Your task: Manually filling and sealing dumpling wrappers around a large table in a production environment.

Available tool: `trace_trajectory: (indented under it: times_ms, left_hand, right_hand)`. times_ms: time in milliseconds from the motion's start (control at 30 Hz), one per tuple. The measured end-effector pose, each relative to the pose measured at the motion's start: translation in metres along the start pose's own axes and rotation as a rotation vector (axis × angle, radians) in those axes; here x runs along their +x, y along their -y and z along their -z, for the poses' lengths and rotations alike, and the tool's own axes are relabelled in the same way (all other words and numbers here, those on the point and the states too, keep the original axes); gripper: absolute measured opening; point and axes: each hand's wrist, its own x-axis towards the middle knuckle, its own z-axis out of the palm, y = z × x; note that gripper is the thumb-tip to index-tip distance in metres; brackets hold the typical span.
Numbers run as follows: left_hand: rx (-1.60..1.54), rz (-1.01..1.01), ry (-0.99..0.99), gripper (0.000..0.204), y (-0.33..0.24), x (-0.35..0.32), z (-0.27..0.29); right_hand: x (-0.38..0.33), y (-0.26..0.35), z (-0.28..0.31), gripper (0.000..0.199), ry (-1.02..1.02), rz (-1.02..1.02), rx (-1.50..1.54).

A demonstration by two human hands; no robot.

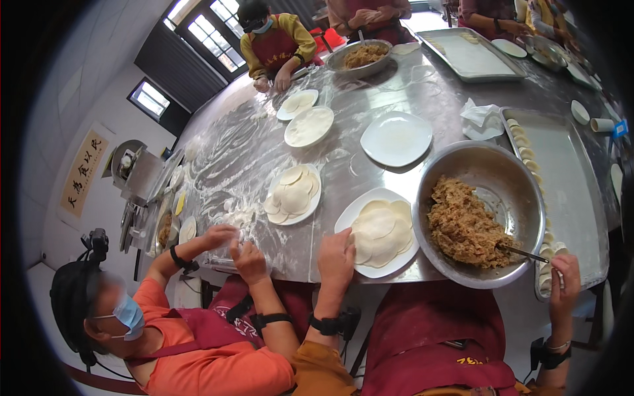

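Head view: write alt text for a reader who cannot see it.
The person's left hand reaches to a white plate of round dough wrappers, while the right hand holds a utensil in a steel bowl of minced filling on a floured metal table.

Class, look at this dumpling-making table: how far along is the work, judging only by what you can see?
Done: a row of folded dumplings lines the metal tray. In hand: the left hand touches the wrapper plate; the right hand holds a utensil in the filling. Left: wrappers remain stacked and the bowl holds much filling.
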Motion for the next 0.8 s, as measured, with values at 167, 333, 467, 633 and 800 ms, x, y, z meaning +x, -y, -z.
trace_trajectory:
  times_ms: [167, 333, 467, 633, 800]
  left_hand:
    - [0.031, 0.066, -0.104, 0.017, 0.004, 0.003, -0.018]
    - [0.065, 0.088, -0.073, 0.01, 0.009, 0.009, -0.017]
    - [-0.082, 0.181, -0.016, 0.008, 0.02, 0.011, -0.015]
    - [-0.245, 0.222, -0.109, 0.014, 0.012, 0.012, -0.014]
    - [-0.433, 0.296, -0.153, 0.014, 0.001, 0.003, -0.008]
  right_hand:
    - [-0.014, 0.021, -0.016, 0.013, -0.134, -0.059, 0.056]
    - [-0.022, 0.029, -0.02, 0.011, -0.248, -0.193, 0.141]
    - [-0.026, 0.036, -0.013, 0.014, -0.255, -0.231, 0.198]
    - [-0.048, 0.034, -0.009, 0.017, -0.184, -0.291, 0.259]
    - [-0.063, 0.028, -0.009, 0.018, -0.244, -0.232, 0.247]
